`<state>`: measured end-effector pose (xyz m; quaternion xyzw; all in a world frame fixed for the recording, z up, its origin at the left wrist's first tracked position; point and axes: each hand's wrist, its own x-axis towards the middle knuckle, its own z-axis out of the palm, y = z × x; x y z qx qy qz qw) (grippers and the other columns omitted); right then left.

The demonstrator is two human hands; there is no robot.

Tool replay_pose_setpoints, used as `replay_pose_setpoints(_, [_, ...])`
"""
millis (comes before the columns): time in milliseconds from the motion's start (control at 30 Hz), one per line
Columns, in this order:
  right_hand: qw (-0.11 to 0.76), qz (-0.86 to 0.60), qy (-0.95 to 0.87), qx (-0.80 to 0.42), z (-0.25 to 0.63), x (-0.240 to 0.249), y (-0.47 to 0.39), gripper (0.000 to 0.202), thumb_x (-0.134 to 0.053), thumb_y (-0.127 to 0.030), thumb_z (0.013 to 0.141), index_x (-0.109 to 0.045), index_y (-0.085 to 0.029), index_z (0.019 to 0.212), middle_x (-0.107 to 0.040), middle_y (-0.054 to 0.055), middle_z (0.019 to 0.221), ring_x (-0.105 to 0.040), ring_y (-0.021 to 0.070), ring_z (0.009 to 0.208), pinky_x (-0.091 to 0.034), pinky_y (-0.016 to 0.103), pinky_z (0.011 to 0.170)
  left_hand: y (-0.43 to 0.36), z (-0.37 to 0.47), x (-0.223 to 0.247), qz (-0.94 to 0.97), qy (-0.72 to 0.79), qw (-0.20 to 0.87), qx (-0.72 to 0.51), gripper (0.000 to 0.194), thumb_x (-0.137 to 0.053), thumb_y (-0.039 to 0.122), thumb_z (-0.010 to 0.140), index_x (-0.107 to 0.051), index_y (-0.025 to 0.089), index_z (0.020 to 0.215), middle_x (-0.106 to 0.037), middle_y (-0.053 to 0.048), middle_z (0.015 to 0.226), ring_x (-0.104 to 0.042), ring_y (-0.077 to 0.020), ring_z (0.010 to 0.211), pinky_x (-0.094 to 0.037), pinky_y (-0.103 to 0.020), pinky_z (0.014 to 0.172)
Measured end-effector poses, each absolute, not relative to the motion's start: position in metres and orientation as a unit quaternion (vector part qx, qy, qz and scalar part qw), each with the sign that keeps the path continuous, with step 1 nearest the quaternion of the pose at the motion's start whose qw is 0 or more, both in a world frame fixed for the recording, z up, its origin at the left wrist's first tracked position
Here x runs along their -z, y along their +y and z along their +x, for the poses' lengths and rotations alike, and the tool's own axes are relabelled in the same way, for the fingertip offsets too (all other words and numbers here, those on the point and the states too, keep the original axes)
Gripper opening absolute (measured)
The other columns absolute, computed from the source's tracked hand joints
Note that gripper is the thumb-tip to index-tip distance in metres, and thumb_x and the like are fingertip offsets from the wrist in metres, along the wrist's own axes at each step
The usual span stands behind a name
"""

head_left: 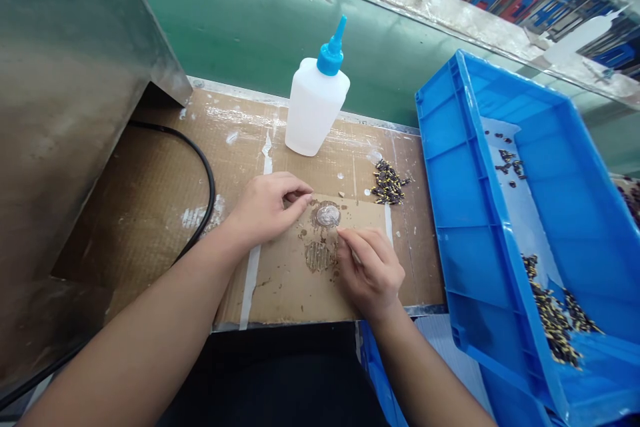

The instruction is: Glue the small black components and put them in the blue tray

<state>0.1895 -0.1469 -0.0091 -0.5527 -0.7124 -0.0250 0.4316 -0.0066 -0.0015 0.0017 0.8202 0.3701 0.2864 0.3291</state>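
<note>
A small round dish or blob with a whitish, shiny surface (329, 215) lies on the cardboard sheet (285, 293). Just left of it, my left hand (275, 205) is closed, thumb and index finger pinched together; anything between the tips is too small to make out. My right hand (371, 267) is also closed in a pinch, at the lower right of the whitish spot, its fingertips near the edge; what it holds is hidden or too small to name. A worn, ridged patch (318, 256) marks the cardboard between the hands. Small black-and-yellow parts (389, 183) are piled beyond my right hand.
A white bottle with a blue nozzle (316, 107) stands behind my hands. On the right, a blue crate (465, 213) holds more small parts. A black cable (207, 173) curves beside a metal housing (65, 107) at left. A green panel (240, 33) borders the back.
</note>
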Motion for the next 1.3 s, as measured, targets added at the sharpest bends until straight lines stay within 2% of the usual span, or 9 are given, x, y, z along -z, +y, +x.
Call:
replay_pose_setpoints(400, [0.417, -0.573, -0.705, 0.025, 0.1836, 0.0071, -0.1462, 0.029, -0.066, -0.006, 0.102, -0.072, -0.022, 0.125, -0.075, 0.008, 0.097, -0.069, 0.0222, 0.087, -0.059, 0.04, 0.08, -0.0021, -0.0062, -0.0012, 0.818, 0.371, 0.33, -0.291, 0.015, -0.067, 0.027, 0.096, -0.081, 0.022, 0.1, -0.082, -0.004, 0.101, -0.074, -0.0194, 0.087, -0.057, -0.035, 0.081])
replay_pose_setpoints(767, [0.415, -0.58, -0.701, 0.022, 0.1873, 0.0094, -0.1462, 0.033, -0.065, -0.006, 0.102, -0.072, -0.023, 0.13, -0.075, 0.007, 0.099, -0.07, 0.0207, 0.087, -0.061, 0.039, 0.08, -0.0019, -0.0062, -0.003, 0.82, 0.37, 0.328, -0.288, 0.016, -0.066, 0.028, 0.096, -0.081, 0.021, 0.1, -0.082, -0.005, 0.101, -0.074, -0.0201, 0.087, -0.058, -0.035, 0.081])
replay_pose_setpoints(933, [0.45, -0.559, -0.694, 0.061, 0.1868, 0.0073, -0.1469, 0.034, -0.071, -0.003, 0.098, -0.072, -0.023, 0.126, -0.076, 0.007, 0.096, -0.071, 0.0215, 0.085, -0.063, 0.04, 0.078, -0.0018, -0.0062, -0.0024, 0.817, 0.373, 0.33, -0.29, 0.016, -0.067, 0.028, 0.096, -0.081, 0.022, 0.1, -0.082, -0.004, 0.1, -0.074, -0.0198, 0.086, -0.058, -0.035, 0.08])
replay_pose_setpoints(1300, [0.436, -0.564, -0.7, 0.043, 0.1858, 0.0061, -0.1454, 0.028, -0.069, -0.003, 0.098, -0.073, -0.022, 0.119, -0.076, 0.006, 0.094, -0.069, 0.0201, 0.082, -0.061, 0.038, 0.077, -0.0021, -0.0067, -0.0018, 0.818, 0.369, 0.33, -0.294, 0.016, -0.067, 0.027, 0.096, -0.081, 0.021, 0.1, -0.082, -0.004, 0.1, -0.074, -0.0197, 0.086, -0.058, -0.035, 0.081])
